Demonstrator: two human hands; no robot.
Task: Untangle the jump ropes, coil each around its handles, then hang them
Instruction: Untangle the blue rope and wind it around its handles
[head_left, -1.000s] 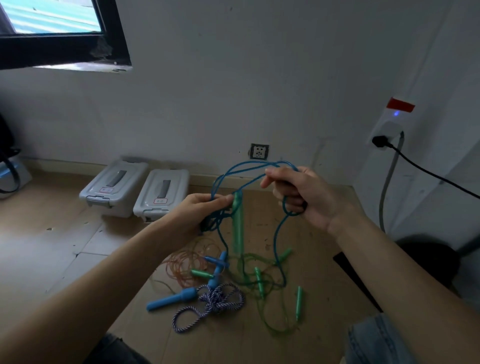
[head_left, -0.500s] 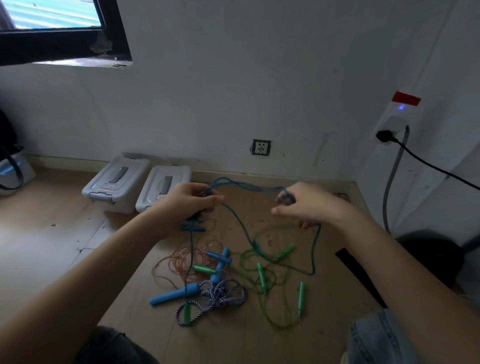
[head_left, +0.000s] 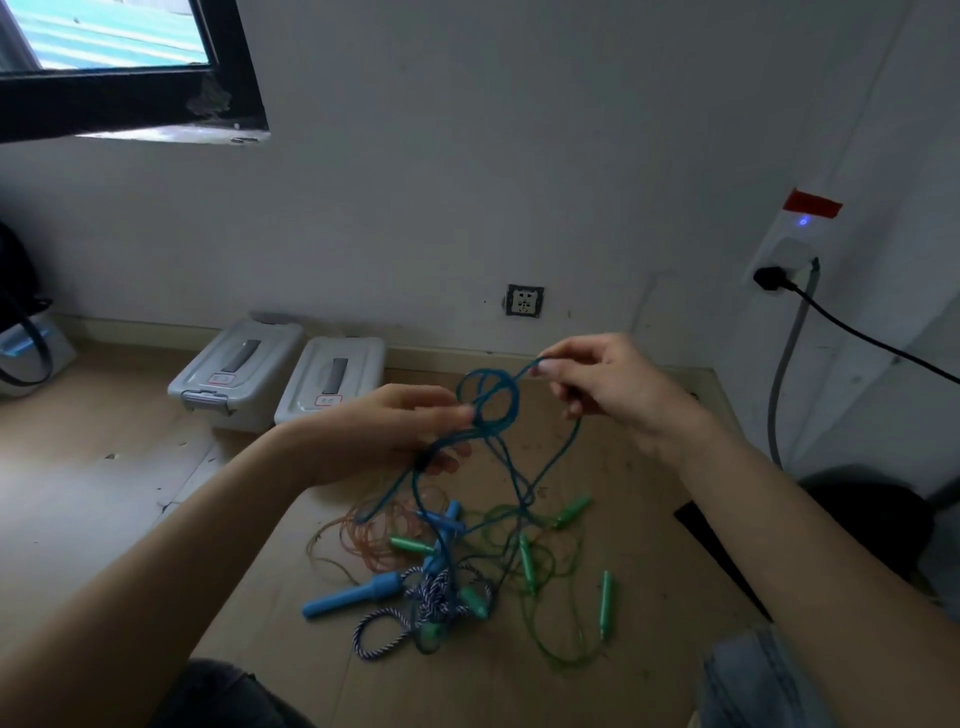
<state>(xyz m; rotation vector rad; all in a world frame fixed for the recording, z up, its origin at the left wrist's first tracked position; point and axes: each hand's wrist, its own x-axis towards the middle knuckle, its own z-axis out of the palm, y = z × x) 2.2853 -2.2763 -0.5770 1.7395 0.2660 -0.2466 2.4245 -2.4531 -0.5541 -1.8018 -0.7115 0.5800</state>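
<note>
The right hand (head_left: 608, 387) is raised in front of the wall, thumb and forefinger pinching the top of a loop of the blue rope (head_left: 491, 402), with the other fingers loosely curled below it. The left hand (head_left: 395, 431) sits lower and to the left, its fingertips closed on the same rope where the cord crosses itself in a loose knot, and more of the cord passes under its palm. From the two hands the blue rope hangs in several strands down to the floor (head_left: 649, 519), where it runs into a tangled heap. In that heap lie thin green ropes (head_left: 563, 660) with slim green handles (head_left: 605, 603) scattered about, a coil of orange rope (head_left: 363, 535) on the left side, a blue-and-white braided rope (head_left: 384, 631) bunched at the front, and a thick blue handle (head_left: 353, 600) pointing out to the left. Smaller blue handles (head_left: 447, 519) lie near the middle of the heap. Beyond the heap, two grey lidded boxes (head_left: 332, 379) stand side by side against the wall. A wall socket (head_left: 524, 300) sits just above the skirting, and on the right a black plug and cable (head_left: 831, 317) run from a white outlet with a small blue light. A dark window frame (head_left: 228, 67) fills the upper left corner.
</note>
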